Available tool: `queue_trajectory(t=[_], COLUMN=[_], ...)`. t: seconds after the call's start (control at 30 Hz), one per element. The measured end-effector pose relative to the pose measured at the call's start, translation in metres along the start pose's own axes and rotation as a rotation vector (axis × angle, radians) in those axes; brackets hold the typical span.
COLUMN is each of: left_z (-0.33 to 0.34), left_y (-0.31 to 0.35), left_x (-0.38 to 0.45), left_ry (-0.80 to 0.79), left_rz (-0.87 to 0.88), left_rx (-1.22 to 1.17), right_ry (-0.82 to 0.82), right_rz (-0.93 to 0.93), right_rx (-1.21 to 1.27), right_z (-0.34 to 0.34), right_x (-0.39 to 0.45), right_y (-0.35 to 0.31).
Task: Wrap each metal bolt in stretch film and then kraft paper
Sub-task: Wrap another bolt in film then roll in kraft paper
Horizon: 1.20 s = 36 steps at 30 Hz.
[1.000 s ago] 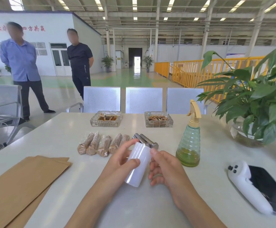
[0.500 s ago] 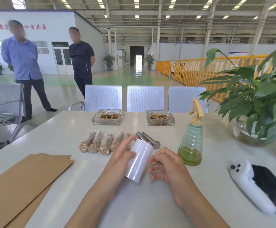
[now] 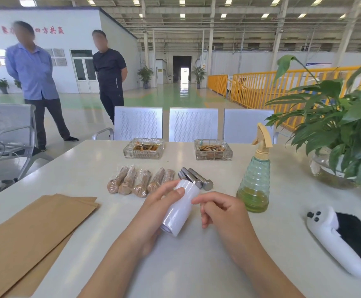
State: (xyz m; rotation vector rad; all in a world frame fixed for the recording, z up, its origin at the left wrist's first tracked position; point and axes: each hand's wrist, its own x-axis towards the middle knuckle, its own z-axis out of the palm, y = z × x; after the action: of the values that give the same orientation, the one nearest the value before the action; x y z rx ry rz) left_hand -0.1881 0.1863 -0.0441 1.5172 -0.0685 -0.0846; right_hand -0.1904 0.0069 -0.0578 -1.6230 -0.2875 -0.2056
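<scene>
The left hand [image 3: 160, 203] grips the white roll of stretch film [image 3: 180, 206] from its left side, thumb lying along the upper part. The right hand [image 3: 220, 208] sits just beside the roll with fingers curled; its forefinger reaches toward the film, but whether it pinches a loose edge I cannot tell (clear film simply does not show here). A second ago that hand lay against the roll's lower right side; it has since lifted toward the upper end. My reading is that it is hunting for the film's free end, so the next bolt's wrapping has not begun.

Behind the roll lie the bare metal bolts [image 3: 196, 179], two or perhaps three, partly hidden. Left of them is a row of five wrapped bolts [image 3: 140, 181]. On the table [image 3: 84, 168], kraft paper sheets [image 3: 29, 237] lie stacked at the near left, at least two. Farther out: two glass ashtrays [image 3: 144, 148], one spray bottle [image 3: 256, 179], one potted plant [image 3: 336, 134], one white controller [image 3: 334, 235].
</scene>
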Motion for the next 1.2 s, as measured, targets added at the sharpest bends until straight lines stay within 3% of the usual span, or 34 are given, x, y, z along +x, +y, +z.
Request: queue_trajectory(t=[0.2,0.47,0.77,0.97,1.1,1.2], left_z=[-0.006,-0.004,-0.010,-0.020,-0.019,-0.018], left_y=[0.001,-0.002,-0.003,0.004,0.004,0.002], left_x=[0.000,0.000,0.004,-0.001,-0.001,0.000], left_ry=[0.045,0.066,0.008,-0.159,-0.169,-0.163], left_rz=[-0.025,0.016,-0.023,-0.220,-0.290,-0.244], left_rx=[-0.029,0.009,-0.078,-0.235,-0.255,-0.210], right_ry=[-0.001,0.029,-0.129,-0.208,-0.217,-0.221], right_rz=[-0.016,-0.249,-0.140,-0.101,-0.113,-0.078], right_rx=[-0.160,-0.442,-0.167,0.038,0.069,0.048], right_z=[0.006,0.006,0.004,0.004,0.005,0.007], right_x=[-0.006,-0.005,-0.007,-0.007,-0.006,-0.006], right_y=[-0.002,-0.006,-0.005,-0.004,-0.005,-0.004])
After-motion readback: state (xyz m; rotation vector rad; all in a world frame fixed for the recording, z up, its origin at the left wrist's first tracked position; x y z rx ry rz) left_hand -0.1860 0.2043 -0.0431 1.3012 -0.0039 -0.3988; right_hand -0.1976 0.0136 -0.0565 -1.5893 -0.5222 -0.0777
